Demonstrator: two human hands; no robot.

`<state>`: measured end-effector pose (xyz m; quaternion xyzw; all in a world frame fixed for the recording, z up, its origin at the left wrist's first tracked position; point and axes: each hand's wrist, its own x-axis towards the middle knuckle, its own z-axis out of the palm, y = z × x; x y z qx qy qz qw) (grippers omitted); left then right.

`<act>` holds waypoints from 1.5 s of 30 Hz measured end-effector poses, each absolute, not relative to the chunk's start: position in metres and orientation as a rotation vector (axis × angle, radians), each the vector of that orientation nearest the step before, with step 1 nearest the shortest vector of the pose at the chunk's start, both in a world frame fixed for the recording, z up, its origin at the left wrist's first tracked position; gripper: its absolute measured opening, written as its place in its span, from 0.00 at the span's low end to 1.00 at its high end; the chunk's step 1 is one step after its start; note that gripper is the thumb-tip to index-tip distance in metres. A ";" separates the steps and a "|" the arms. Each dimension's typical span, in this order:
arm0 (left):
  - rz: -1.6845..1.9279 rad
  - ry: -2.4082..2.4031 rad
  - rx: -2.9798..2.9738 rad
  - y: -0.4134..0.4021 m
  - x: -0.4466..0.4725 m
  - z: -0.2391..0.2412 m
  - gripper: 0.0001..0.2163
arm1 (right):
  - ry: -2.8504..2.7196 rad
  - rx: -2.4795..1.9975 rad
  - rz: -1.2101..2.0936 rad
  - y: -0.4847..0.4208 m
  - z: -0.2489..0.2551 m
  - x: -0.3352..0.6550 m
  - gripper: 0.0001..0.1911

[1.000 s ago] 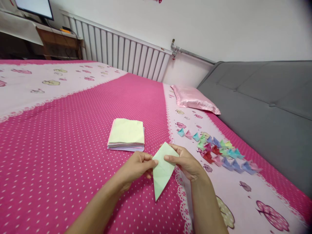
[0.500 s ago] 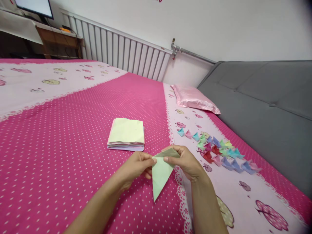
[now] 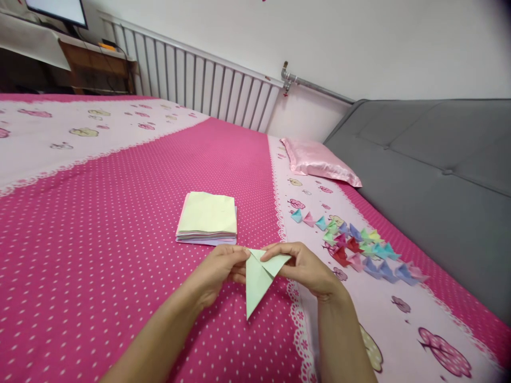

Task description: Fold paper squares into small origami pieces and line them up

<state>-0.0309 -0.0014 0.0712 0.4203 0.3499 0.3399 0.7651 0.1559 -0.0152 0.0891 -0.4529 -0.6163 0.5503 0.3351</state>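
Observation:
A pale green sheet of folding paper point(image 3: 258, 284) is held between my two hands above the bed, its long point hanging down. My left hand point(image 3: 219, 270) pinches the upper left corner, thumb on the near face. With my right hand point(image 3: 305, 266) I press a folded-over flap on the upper right, the index finger along its top and the thumb beneath. The other fingers of both hands are partly hidden behind the paper. Just beyond my left hand lies a stack of square paper point(image 3: 206, 217), pale yellow on top.
Several small folded paper boats point(image 3: 353, 244) in many colours lie in rows on the right. A pink pillow point(image 3: 319, 163) rests against the grey headboard point(image 3: 423, 159). The pink dotted bedspread point(image 3: 120, 239) spreads beneath everything, with a white radiator point(image 3: 191, 72) behind.
The paper's upper right flap has come down over the front, making a crossing fold. My right index finger has moved onto that flap, and the hanging point has shifted slightly left and up.

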 end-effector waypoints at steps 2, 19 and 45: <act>0.752 0.762 0.918 -0.002 -0.031 0.071 0.12 | -1.602 -1.207 1.480 -0.016 0.089 0.159 0.13; 0.693 0.821 1.000 -0.003 -0.032 0.073 0.17 | -1.690 -1.379 1.216 -0.013 0.088 0.152 0.07; 1.052 0.757 0.920 -0.004 -0.020 0.073 0.14 | -1.069 -1.095 1.394 -0.007 0.075 0.129 0.14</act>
